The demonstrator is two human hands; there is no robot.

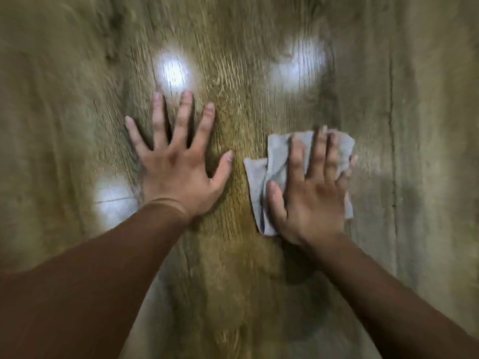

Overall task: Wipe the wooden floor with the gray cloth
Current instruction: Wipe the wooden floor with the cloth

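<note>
— Nearest us, our left sleeve [90,275] and right sleeve [394,291] reach over the wooden floor [233,294].
— Then our left hand [176,172], fingers spread, lies flat on it.
— Just beside it, our right hand [311,200], fingers straight, presses the gray cloth [255,177] down.
— Beyond, we see blurred glare spots [172,71].

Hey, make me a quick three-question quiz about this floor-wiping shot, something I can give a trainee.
1. True or false: the left hand presses the gray cloth.
2. The right hand lies on the cloth with fingers: A) fisted, B) straight and flat, C) pinching a corner.
3. Fill in: the left hand rests spread on the bare wooden ____.
Key: 1 false; 2 B; 3 floor.
</note>
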